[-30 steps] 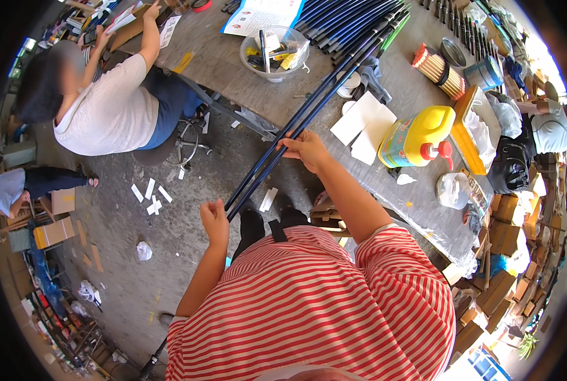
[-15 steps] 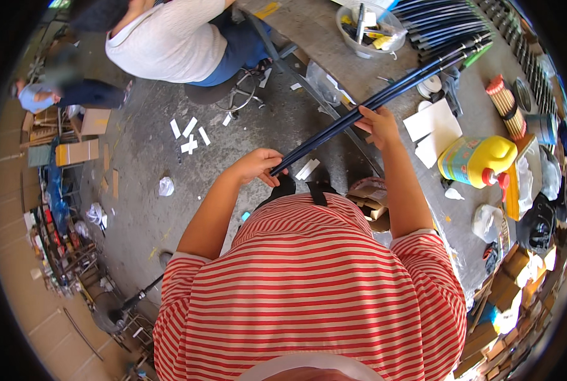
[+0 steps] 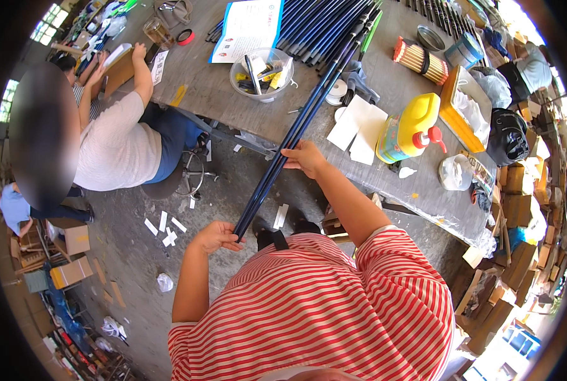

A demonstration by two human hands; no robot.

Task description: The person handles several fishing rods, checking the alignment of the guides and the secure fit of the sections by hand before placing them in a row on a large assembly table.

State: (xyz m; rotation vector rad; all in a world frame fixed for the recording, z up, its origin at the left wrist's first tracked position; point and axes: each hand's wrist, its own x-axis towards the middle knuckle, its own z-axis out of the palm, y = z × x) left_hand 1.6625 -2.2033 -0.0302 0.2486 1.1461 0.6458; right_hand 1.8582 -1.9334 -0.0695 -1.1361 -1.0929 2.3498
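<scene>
From where I sit at the feed, both hands are on a few long dark blue rods [image 3: 262, 189], which run slantwise from near left to far right. My left hand [image 3: 217, 236] pinches their near ends between thumb and fingers, out over the floor [image 3: 220, 174]; my right hand [image 3: 305, 159] is closed on them farther along, just off the edge of the worktop [image 3: 213, 101], thumb uppermost. Their far ends reach over the worktop, beside a pile [image 3: 305, 38] of similar rods and a strip of green [image 3: 372, 32]. I can't make out exactly how many rods are in my grip. To the left of them on the worktop I have a clear bowl [image 3: 272, 94] of small tools, with a blue-edged leaflet [image 3: 248, 28] behind it. On the right, close to the rods, there's a white spool [image 3: 336, 92], then white sheets [image 3: 359, 127] and a yellow jug [image 3: 410, 130] with a red cap. Farther right I get a bundle [image 3: 421, 61] of sticks, a blue tub [image 3: 464, 51] and a yellow-sided box [image 3: 447, 105]. At far left a co-worker [image 3: 121, 149] in a pale top sits on a wheeled stool [image 3: 189, 181]; white strips [image 3: 163, 222] lie on the floor nearer me.
</scene>
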